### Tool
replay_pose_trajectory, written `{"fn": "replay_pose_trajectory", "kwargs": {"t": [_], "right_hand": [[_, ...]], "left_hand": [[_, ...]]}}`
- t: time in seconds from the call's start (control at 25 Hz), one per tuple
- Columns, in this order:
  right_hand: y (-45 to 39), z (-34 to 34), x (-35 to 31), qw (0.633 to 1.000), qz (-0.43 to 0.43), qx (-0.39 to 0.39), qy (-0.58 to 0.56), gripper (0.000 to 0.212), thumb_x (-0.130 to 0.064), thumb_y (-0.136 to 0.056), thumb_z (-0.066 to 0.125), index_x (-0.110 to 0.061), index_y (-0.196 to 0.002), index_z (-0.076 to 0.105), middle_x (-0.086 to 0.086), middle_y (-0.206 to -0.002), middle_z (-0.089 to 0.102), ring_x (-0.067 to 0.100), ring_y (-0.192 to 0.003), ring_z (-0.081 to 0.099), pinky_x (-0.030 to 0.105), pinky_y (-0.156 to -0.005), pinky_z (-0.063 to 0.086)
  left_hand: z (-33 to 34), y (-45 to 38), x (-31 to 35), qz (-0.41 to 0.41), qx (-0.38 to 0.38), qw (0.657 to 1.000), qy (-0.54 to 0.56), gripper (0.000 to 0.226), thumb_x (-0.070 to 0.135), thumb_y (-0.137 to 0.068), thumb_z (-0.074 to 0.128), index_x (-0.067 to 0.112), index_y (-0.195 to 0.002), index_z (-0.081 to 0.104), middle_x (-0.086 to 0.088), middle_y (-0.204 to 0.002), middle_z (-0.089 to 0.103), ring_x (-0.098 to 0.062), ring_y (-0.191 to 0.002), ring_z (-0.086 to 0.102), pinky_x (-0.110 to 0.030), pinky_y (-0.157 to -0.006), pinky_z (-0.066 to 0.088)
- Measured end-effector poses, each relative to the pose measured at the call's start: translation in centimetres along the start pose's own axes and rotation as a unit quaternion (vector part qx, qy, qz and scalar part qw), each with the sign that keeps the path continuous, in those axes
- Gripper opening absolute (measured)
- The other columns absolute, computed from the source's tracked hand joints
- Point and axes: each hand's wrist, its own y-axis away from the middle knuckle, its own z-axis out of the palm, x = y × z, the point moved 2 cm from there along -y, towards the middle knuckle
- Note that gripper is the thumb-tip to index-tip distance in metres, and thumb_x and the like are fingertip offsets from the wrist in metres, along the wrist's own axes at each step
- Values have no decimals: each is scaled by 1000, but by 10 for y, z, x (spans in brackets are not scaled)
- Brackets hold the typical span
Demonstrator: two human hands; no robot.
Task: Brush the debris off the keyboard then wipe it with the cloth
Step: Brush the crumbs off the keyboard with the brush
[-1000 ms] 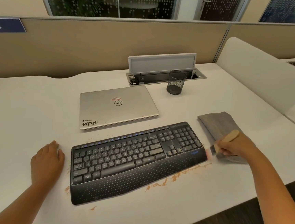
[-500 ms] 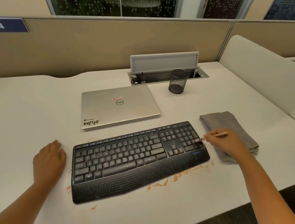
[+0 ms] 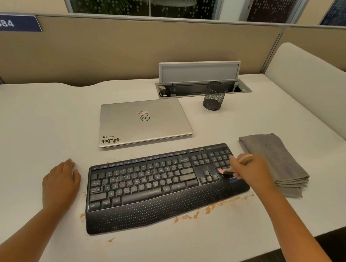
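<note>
Half done at best: my right hand point(image 3: 248, 171) pinches the brush point(image 3: 225, 172) on the keyboard point(image 3: 152, 191) numpad, crumbs point(image 3: 213, 207) just below, cloth point(image 3: 276, 160) untouched beyond my knuckles, left hand point(image 3: 60, 183) flat.

Right hand point(image 3: 248, 171) grips small brush point(image 3: 226, 172), bristles on number pad of black keyboard point(image 3: 158, 188). Left hand point(image 3: 60, 183) flat on white bench point(image 3: 31, 139), just left of keyboard. Orange debris point(image 3: 209, 209) along keyboard front edge. Folded grey cloth point(image 3: 278, 161) right of keyboard. Closed Dell laptop point(image 3: 143, 122) behind; mesh pen cup point(image 3: 215, 96) beyond.
</note>
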Motion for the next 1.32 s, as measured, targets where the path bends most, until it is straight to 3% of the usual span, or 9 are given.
{"fn": "replay_pose_trajectory", "kwargs": {"t": [0.12,0.24,0.36,0.52,0.72,0.84,0.96,1.16,1.32], "right_hand": [[-5,-1,-2,1000,25,-1,5,38,-30,-91,58,4,-74,61,11,-65,65,14,-50,58,21,-49,45],[-9,2,-15,998,-16,-11,-59,31,-36,-89,59,-12,-72,66,2,-63,69,7,-56,66,23,-60,56],[-1,18,-34,992,-67,-41,-97,21,-32,-89,60,-16,-76,64,-7,-64,66,-9,-51,60,6,-50,46],[9,36,-39,980,-154,-118,-49,20,-30,-88,63,-14,-77,67,-2,-71,65,1,-60,54,13,-57,42],[3,23,-13,996,-61,-64,22,37,-34,-95,50,-6,-72,60,0,-59,62,1,-44,56,9,-49,38],[1,12,-9,997,-33,-73,11,33,-29,-97,47,-9,-72,57,6,-62,64,11,-50,59,19,-53,47],[-8,2,-9,996,-62,13,-65,29,-31,-94,52,-12,-74,57,5,-67,67,15,-62,65,29,-62,54],[-7,7,4,1000,-8,16,-20,40,-24,-90,60,-7,-56,49,4,-52,56,18,-48,60,27,-49,47],[-21,-6,-4,994,-49,54,-76,36,-31,-88,62,-2,-67,62,3,-57,64,11,-54,62,26,-55,49]], "left_hand": [[1,0,0,-6,-3,1000,0,29,8,-91,51,-3,-117,56,-24,-115,61,-44,-106,55,-55,-90,42],[1,-2,-2,-3,-3,1000,-1,29,8,-90,51,-3,-117,57,-24,-116,61,-44,-107,56,-55,-90,43],[1,-1,0,-6,-3,1000,-1,29,8,-91,51,-3,-117,57,-24,-116,62,-44,-106,56,-55,-90,43],[-1,0,2,-7,-3,1000,6,29,8,-91,51,-3,-118,56,-24,-115,62,-44,-106,56,-54,-90,42],[1,0,0,-7,-3,1000,4,30,8,-91,51,-3,-118,56,-24,-115,62,-43,-106,56,-55,-90,42],[1,-1,0,-11,-4,1000,0,30,9,-91,51,-2,-118,56,-23,-116,61,-43,-107,56,-54,-91,42],[1,-1,0,-8,-2,1000,1,29,9,-91,51,-2,-118,56,-23,-115,62,-43,-106,56,-54,-90,42],[1,-2,-1,-6,0,1000,0,29,9,-90,52,-2,-118,56,-24,-113,62,-43,-104,57,-55,-88,42],[4,-2,-3,-5,1,1000,-3,29,8,-89,53,-2,-116,57,-23,-115,62,-43,-105,57,-55,-88,43]]}}
